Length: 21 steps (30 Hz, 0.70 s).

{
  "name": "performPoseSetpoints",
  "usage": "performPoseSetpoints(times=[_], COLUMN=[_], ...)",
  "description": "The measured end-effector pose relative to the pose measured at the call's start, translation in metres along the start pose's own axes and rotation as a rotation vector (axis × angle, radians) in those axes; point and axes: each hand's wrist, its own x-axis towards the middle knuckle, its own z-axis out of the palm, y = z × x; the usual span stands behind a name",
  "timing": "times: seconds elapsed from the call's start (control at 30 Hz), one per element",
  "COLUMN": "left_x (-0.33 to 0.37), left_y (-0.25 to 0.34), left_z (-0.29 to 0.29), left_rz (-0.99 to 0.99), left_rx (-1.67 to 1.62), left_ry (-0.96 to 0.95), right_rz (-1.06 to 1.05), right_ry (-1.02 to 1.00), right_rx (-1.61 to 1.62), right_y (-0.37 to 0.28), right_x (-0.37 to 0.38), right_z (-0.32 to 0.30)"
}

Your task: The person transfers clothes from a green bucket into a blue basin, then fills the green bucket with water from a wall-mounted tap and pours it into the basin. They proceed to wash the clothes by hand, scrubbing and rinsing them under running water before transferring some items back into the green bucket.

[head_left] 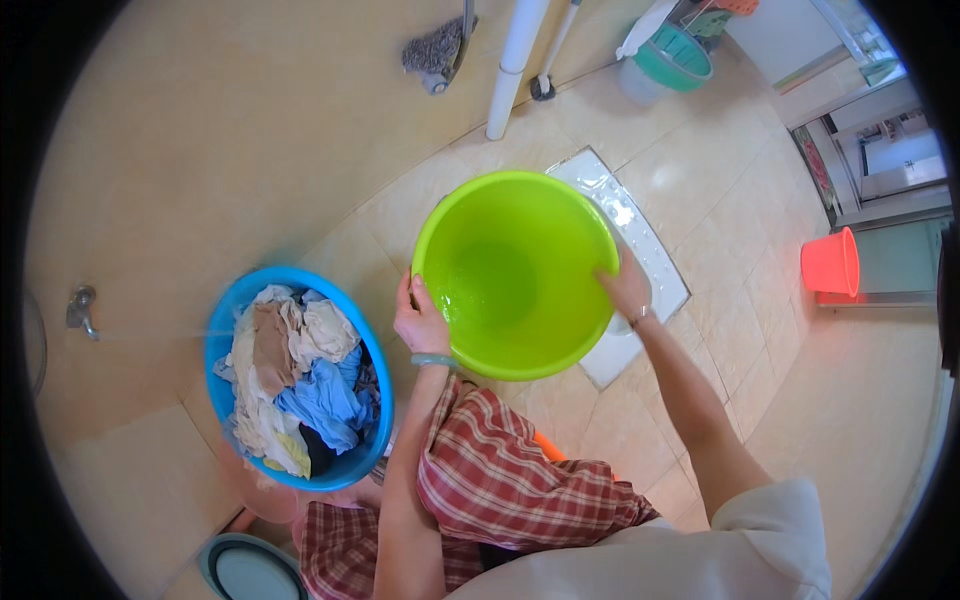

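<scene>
A large lime-green basin (530, 374) is held up between my two hands, its open top facing me. My left hand (421, 318) grips its left rim, with the thumb toward the inside. Over on the opposite side, my right hand (628, 285) clasps the rim, fingertips reaching just inside; part of that hand is hidden behind the basin. Wet glints show on the inner wall near my left hand; I cannot tell how much water is inside. Left of me stands a blue basin (345, 474) heaped with crumpled laundry (340, 400) in white, brown, blue and black.
A white squat toilet (640, 245) in the tiled floor lies partly behind the green basin. A white pipe (512, 70), a brush (542, 88) and a mop head (435, 55) are along the wall. A tap (82, 310) is at left, a red bucket (830, 264) at right.
</scene>
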Motion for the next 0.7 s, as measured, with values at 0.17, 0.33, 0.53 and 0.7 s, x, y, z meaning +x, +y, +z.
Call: performPoseSetpoints(times=[0.17,0.33,0.53,0.7], left_x=[0.012,0.032,0.022,-0.015], left_y=[-0.006,0.025,0.058,0.082], left_z=[-0.013,-0.028,-0.041,-0.021], left_rz=[0.093,-0.525,-0.875,-0.841], left_rx=[0.188,0.128,-0.165,-0.232], left_ry=[-0.215,-0.718,-0.845,-0.807], right_rz=[0.43,-0.148,-0.505,-0.578], right_ry=[-0.379,0.508,0.043,-0.069], right_rx=[1.029,0.443,-0.209,-0.049], right_y=[-0.031,0.002,-0.058,-0.094], right_x=[-0.118,-0.098,-0.094,-0.139], right_z=[0.022,0.045,0.035,0.053])
